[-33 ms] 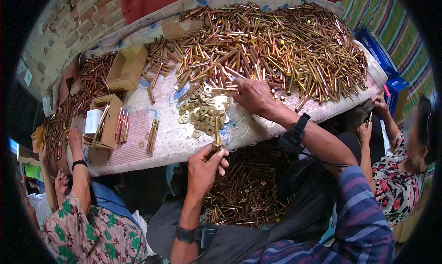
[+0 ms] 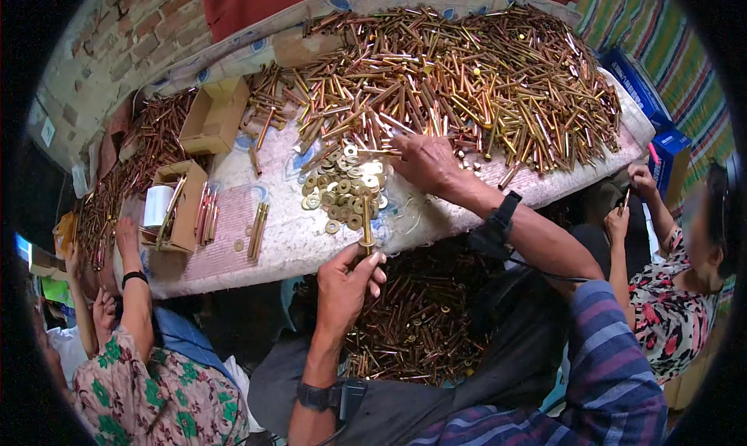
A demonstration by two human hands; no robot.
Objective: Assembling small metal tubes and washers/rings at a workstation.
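My left hand [image 2: 348, 285] is closed around the lower end of a gold-coloured expansion bolt [image 2: 367, 219], held upright at the table's front edge. A washer sits around the bolt just above my fingers. Behind it lies a loose heap of brass-coloured washers [image 2: 340, 183] on the cloth. My right hand [image 2: 429, 163] reaches over the near edge of a large pile of coppery and golden bolts [image 2: 459, 80], to the right of the washers. Its fingers are curled down, and what they hold, if anything, is hidden. One bolt [image 2: 379, 152] lies close to its fingertips.
Two cardboard boxes, an upper one [image 2: 216, 111] and a lower one [image 2: 187, 224] holding a white roll, stand left. Several bolts [image 2: 259, 230] lie beside them. Below the table is another bolt heap [image 2: 420, 314]. Co-workers sit left [image 2: 156, 391] and right [image 2: 673, 306], near blue boxes [image 2: 671, 154].
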